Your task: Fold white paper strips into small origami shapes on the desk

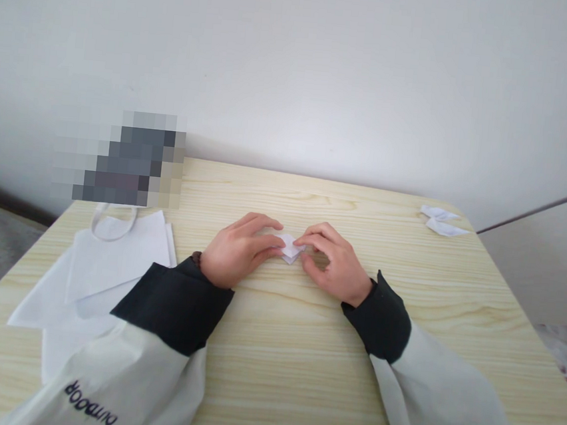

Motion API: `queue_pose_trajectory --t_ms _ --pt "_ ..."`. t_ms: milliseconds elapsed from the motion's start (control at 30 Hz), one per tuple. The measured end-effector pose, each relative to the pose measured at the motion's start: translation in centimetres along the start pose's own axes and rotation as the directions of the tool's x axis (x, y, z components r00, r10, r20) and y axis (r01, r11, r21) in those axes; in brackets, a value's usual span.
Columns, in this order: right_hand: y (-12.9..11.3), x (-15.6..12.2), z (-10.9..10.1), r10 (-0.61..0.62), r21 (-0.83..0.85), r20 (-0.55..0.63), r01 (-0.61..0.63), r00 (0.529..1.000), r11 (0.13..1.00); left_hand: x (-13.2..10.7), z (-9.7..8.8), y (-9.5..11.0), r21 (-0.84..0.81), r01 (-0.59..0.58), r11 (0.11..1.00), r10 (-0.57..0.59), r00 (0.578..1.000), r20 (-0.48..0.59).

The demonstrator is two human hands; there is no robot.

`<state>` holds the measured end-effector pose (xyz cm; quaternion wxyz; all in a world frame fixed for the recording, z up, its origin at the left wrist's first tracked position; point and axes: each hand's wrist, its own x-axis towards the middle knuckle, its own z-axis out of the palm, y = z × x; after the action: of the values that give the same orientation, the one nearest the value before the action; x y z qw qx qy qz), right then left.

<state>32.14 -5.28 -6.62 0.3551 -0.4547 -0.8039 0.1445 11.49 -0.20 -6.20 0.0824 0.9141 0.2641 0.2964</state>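
A small folded piece of white paper lies on the wooden table in front of me, between my two hands. The fingers of my left hand close on its left side, the thumb and forefinger pressing at its edge. From the other side, my right hand grips the paper's right edge with bent fingertips, the thumb held below. My fingers cover parts of both ends, so its full shape is hidden.
Several white paper sheets overlap at the left, with a white ring, perhaps a tape roll, on top. A pixelated dark object stands behind them. Two folded white paper pieces lie at the table's far right corner. A wall rises behind.
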Motion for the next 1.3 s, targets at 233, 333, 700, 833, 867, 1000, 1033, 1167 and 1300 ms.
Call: queue_pose_trajectory --t_ms 233,333,700,833,867,1000,1033,1167,1300 --pt "0.5 0.0 0.1 -0.071 -0.071 -0.018 0.069 0.997 0.995 0.0 -0.3 0.1 0.101 -0.059 0.993 0.056 0.998 0.032" --pt "0.7 0.1 0.1 -0.073 -0.06 -0.027 0.072 0.997 0.996 0.0 -0.2 0.2 0.134 -0.058 0.989 0.052 0.998 0.045" --pt "0.3 0.3 0.3 -0.063 -0.111 0.012 0.064 0.998 0.992 0.1 -0.1 0.9 0.167 -0.01 0.986 0.002 0.999 0.049" --pt "0.3 0.4 0.4 0.01 -0.04 -0.019 -0.01 1.0 0.999 0.1 0.2 0.5 0.002 0.048 0.999 -0.048 0.997 0.059" --pt "0.3 0.4 0.4 0.032 -0.025 -0.019 -0.033 0.999 0.999 0.1 0.2 0.4 -0.037 0.085 0.996 -0.082 0.994 0.067" --pt "0.2 0.5 0.3 0.109 -0.017 0.012 -0.109 0.994 0.994 0.4 0.1 0.6 -0.115 0.246 0.962 -0.232 0.965 0.119" --pt "0.1 0.6 0.3 0.121 -0.027 0.021 -0.12 0.992 0.992 0.4 0.1 0.6 -0.121 0.256 0.959 -0.24 0.962 0.13" --pt "0.0 0.8 0.5 0.141 -0.094 0.027 -0.138 0.99 0.986 0.6 0.0 0.9 -0.124 0.226 0.966 -0.207 0.966 0.153" --pt "-0.2 0.9 0.7 0.14 -0.145 0.017 -0.136 0.99 0.98 0.6 0.1 1.1 -0.09 0.244 0.966 -0.228 0.961 0.158"
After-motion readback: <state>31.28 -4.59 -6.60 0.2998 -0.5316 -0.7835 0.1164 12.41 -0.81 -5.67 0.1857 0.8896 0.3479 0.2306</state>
